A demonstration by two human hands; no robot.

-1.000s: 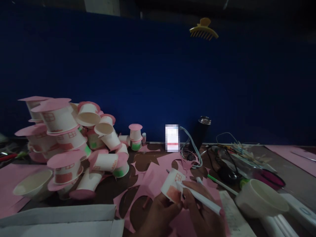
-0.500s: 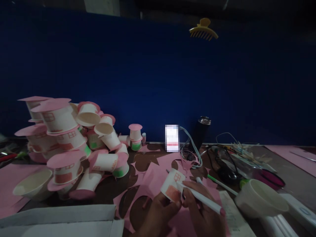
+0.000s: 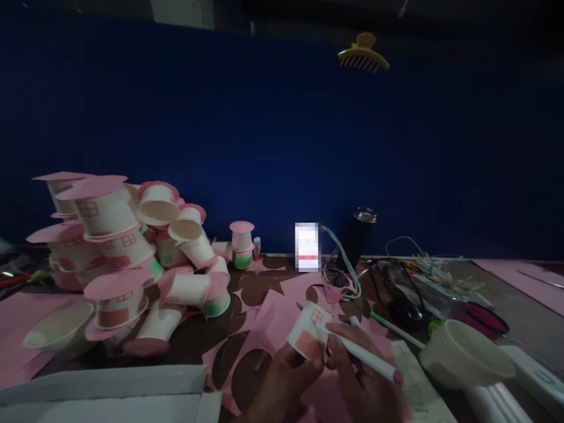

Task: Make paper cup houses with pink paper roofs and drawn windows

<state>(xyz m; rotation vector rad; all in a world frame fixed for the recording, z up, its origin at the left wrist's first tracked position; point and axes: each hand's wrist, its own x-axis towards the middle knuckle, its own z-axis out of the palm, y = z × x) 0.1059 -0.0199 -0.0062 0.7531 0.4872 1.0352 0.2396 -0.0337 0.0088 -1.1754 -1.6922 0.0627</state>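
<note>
My left hand (image 3: pixel 293 373) grips a small white paper cup (image 3: pixel 308 323) by its lower part. The cup is tilted and bears a drawn window and a coloured-in reddish patch beneath it. A white felt-tip pen (image 3: pixel 368 354) with a reddish end cap is pinched in my right hand (image 3: pixel 356 364), its tip at the cup's side close to the window. Whether the tip touches the cup cannot be made out. Under both hands lie pink paper sheets (image 3: pixel 268 320) with round holes cut out.
Decorated paper cups with pink disc tops (image 3: pixel 110 205) are piled at left, behind a white box (image 3: pixel 106 399). A lit phone (image 3: pixel 308 247) and a black bottle (image 3: pixel 358 238) stand at the back. At right are a white bowl (image 3: pixel 467 355), a green-tipped pen (image 3: pixel 396 330) and cables.
Almost nothing differs. The pen tip has shifted very slightly to the right beside the window drawing; both hands keep their hold.
</note>
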